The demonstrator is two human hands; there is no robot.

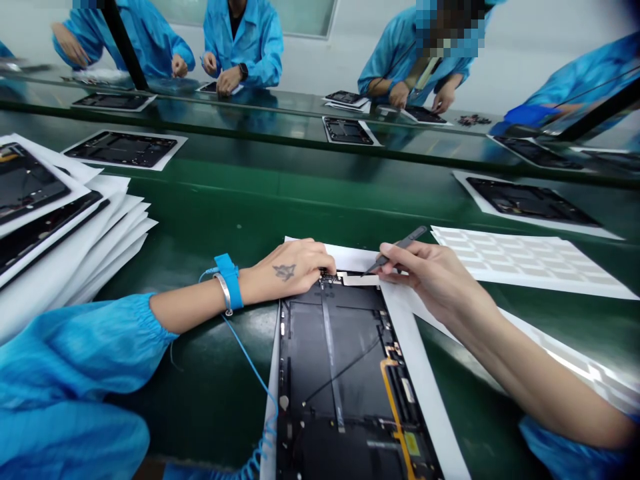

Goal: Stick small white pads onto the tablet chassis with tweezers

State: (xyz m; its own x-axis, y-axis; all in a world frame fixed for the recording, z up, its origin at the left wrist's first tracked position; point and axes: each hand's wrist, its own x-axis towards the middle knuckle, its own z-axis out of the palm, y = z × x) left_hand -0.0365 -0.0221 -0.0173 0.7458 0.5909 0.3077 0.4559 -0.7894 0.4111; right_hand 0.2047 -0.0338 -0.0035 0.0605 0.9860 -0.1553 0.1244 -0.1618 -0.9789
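Note:
An opened tablet chassis [345, 373] lies on a white sheet [415, 353] in front of me, dark inside with an orange flex cable. My left hand [293, 267] rests on its top edge, fingers curled down onto the parts there; a blue wrist strap [230, 280] with a coiled cord is on that wrist. My right hand [430, 273] pinches grey tweezers [397, 248], whose tip points at a small white strip [359, 279] at the chassis' top edge.
A stack of chassis on white sheets [55, 233] sits at my left. A white sheet of die-cut pads [520, 260] lies at right. More chassis [123, 148] ride the green conveyor. Several people in blue coats work across it.

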